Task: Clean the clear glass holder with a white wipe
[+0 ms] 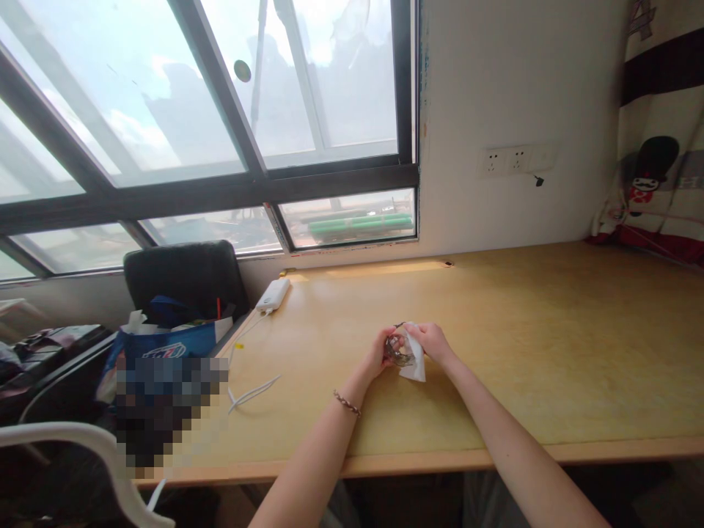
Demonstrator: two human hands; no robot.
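Both my hands meet over the middle of a light wooden desk [495, 330]. My left hand [380, 353] is closed on a pair of dark-framed glasses [398, 351], with a beaded bracelet on its wrist. My right hand [433, 341] pinches a white wipe [415, 363] against the glasses; the cloth hangs down from the fingers. Most of the glasses are hidden between the hands.
A white power bank [273, 295] with a white cable [250, 394] lies at the desk's left end. A black chair [184, 279] holding a blue bag [165, 345] stands to the left. Wall sockets [503, 161] sit above the desk, a curtain [654, 147] at right.
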